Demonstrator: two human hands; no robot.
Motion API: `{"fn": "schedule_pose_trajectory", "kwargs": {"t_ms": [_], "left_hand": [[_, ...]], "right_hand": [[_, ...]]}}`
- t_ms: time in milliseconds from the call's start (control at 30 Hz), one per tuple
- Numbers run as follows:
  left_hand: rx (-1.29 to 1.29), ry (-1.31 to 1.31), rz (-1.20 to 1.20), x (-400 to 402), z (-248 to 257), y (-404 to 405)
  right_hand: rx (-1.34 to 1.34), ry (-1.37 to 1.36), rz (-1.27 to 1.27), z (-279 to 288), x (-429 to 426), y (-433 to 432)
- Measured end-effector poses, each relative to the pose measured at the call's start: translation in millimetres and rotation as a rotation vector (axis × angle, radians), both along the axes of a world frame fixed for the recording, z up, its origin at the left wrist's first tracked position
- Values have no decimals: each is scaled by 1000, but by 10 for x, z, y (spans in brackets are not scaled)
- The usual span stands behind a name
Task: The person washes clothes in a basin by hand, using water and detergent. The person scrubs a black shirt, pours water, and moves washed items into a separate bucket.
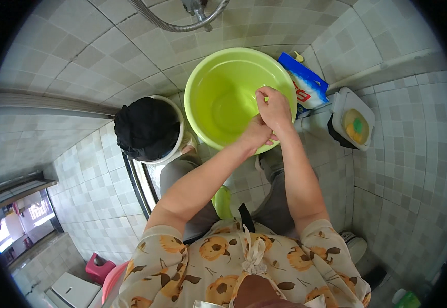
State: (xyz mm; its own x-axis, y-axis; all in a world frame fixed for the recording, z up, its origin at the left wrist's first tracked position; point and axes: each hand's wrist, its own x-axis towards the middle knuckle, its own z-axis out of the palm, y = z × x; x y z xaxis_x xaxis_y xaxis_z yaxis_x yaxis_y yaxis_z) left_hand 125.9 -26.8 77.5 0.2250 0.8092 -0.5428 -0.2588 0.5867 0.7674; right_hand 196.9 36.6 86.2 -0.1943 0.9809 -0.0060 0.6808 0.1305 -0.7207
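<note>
A large lime-green plastic basin [223,104] stands on the tiled floor before me, and no water or laundry can be made out inside it. Over its right front part my two hands meet. My left hand [257,134] is wrapped against the heel and wrist of my right hand, partly hidden behind it. With fingers curled and thumb near the forefinger, my right hand [276,107] hangs above the basin's inner wall. Whether anything small is inside that hand is hidden. A blue and white detergent bag [304,82] leans beside the basin's right rim.
Left of the basin, a white bucket [179,127] holds dark cloth [146,127]. A small yellow scoop [299,57] lies behind the bag. To the right is a lidded bin [348,92]. Above hangs a metal shower hose [169,27]. A green stool [221,202] shows between my legs.
</note>
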Motion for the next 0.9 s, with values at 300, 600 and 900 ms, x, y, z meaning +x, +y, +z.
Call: {"fn": "schedule_pose_trajectory", "kwargs": {"t_ms": [300, 600, 900], "left_hand": [[57, 76, 103, -417, 201, 12], [301, 147, 555, -1000, 151, 158], [455, 366, 519, -1346, 200, 98]], "right_hand": [[-106, 275, 4, -176, -351, 79], [-264, 507, -73, -169, -788, 60], [-217, -61, 491, -237, -952, -135]]}}
